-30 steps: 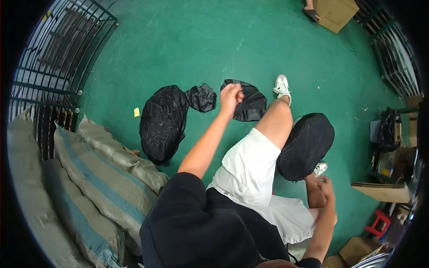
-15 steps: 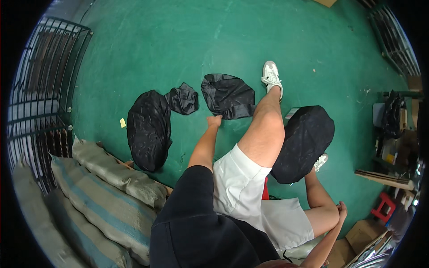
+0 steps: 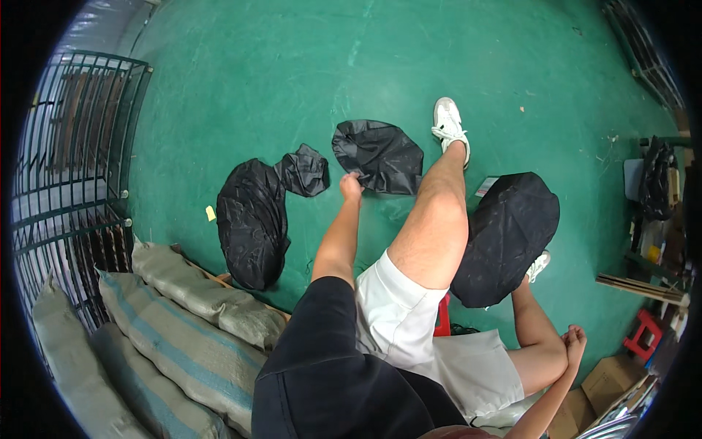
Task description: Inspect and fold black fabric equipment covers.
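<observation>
floor (image 3: 307, 66): green
bag (image 3: 380, 156): glossy black
bundle (image 3: 504, 238): black
shorts (image 3: 409, 329): white
shoe (image 3: 448, 121): white
sacks (image 3: 175, 329): grey, blue stripes
stool (image 3: 647, 331): red

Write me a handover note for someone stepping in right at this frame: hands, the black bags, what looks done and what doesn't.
Left hand: pinching the edge of the small crumpled black plastic bag lying on the green floor.
Right hand: empty, resting by the right knee.
Long black plastic bag lies flat to the left, near the striped woven sacks.
Large rounded black bag sits beside the right leg, untouched.
Done: two bags laid out. Left: the rounded one.
</observation>
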Demonstrator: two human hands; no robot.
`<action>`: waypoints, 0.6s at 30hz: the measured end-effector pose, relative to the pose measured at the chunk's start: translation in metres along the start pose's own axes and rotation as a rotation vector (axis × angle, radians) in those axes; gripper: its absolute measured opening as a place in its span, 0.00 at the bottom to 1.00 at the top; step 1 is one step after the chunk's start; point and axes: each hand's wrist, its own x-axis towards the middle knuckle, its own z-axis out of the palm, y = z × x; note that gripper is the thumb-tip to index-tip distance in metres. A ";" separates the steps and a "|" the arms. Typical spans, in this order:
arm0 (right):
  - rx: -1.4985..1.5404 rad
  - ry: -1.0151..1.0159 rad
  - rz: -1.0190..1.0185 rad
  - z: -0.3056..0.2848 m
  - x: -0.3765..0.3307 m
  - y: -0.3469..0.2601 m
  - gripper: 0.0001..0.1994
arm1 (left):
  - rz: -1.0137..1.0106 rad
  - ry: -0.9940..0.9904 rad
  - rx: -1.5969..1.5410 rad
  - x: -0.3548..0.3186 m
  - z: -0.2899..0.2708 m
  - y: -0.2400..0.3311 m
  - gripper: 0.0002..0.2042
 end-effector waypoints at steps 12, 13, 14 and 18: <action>-0.372 0.047 -0.549 0.043 -0.025 -0.057 0.05 | 0.900 -0.826 -0.426 -0.205 0.015 0.301 0.04; -0.254 0.023 -0.612 0.053 -0.027 -0.063 0.05 | 0.911 -0.864 -0.419 -0.254 0.011 0.318 0.04; -0.137 -0.002 -0.672 0.064 -0.027 -0.069 0.06 | 0.993 -0.938 -0.361 -0.304 0.004 0.327 0.04; 0.440 -0.546 -0.356 0.134 -0.080 -0.142 0.22 | 1.953 -1.068 0.129 -0.428 -0.005 0.297 0.08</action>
